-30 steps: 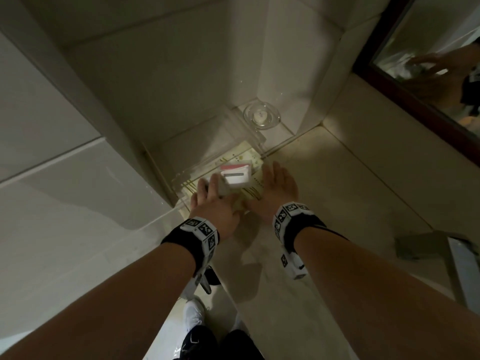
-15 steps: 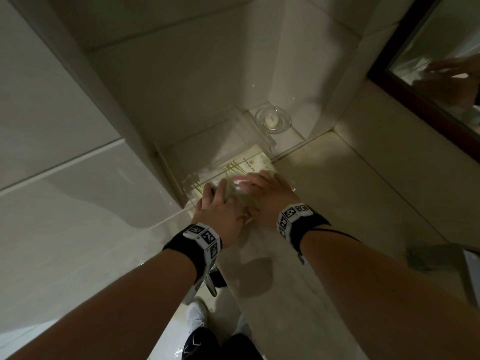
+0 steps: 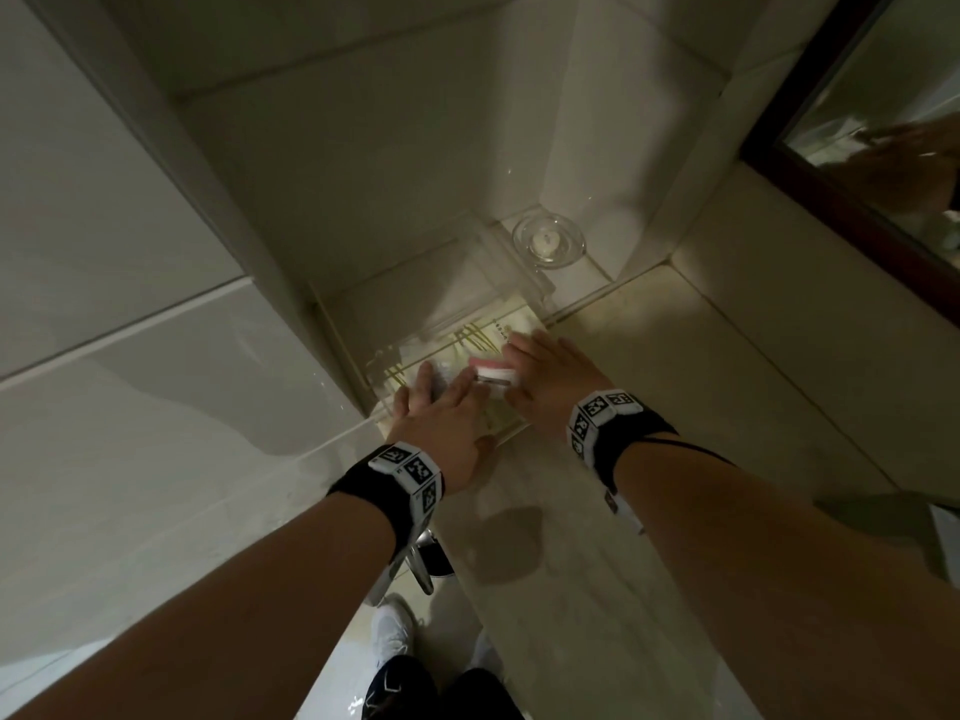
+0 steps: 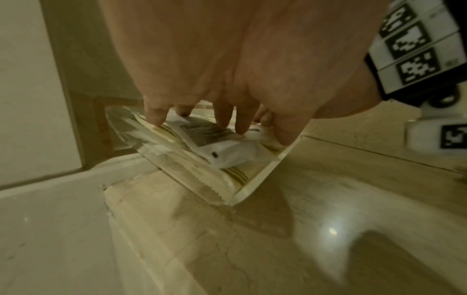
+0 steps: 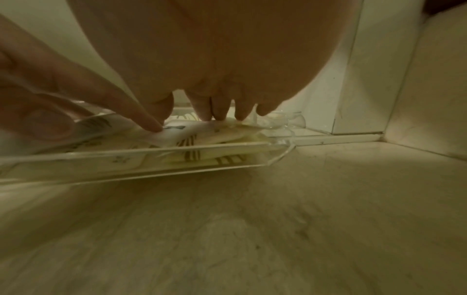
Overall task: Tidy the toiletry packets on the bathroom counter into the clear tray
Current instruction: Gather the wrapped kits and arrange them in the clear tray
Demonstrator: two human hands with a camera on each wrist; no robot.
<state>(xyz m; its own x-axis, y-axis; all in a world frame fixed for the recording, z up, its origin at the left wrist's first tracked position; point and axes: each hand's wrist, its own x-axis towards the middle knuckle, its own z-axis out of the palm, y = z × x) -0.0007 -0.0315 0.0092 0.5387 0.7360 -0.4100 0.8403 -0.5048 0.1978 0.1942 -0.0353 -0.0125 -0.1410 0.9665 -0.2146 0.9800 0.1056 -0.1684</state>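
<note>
The clear tray (image 3: 540, 292) sits at the counter's far corner against the wall, filled with several cream and white toiletry packets. A white packet with a pink stripe (image 3: 493, 370) lies on top, between my two hands. My left hand (image 3: 441, 392) reaches over the tray's near end, its straight fingers (image 4: 156, 117) pressing down on a white printed packet (image 4: 227, 151). My right hand (image 3: 545, 371) covers the tray's right side, and its fingertips (image 5: 202, 113) rest on the packets (image 5: 202, 129) inside the tray wall (image 5: 151, 159). Neither hand grips anything.
A small round glass dish (image 3: 548, 239) stands just beyond the tray in the corner. A dark-framed mirror (image 3: 831, 189) runs along the right wall. The marble counter (image 3: 623, 511) extends toward me; its left edge drops to a white surface (image 3: 156, 459).
A second ago my left hand held the pink-striped packet above the tray. That packet now lies in the tray, and both hands have come down flat onto the packets.
</note>
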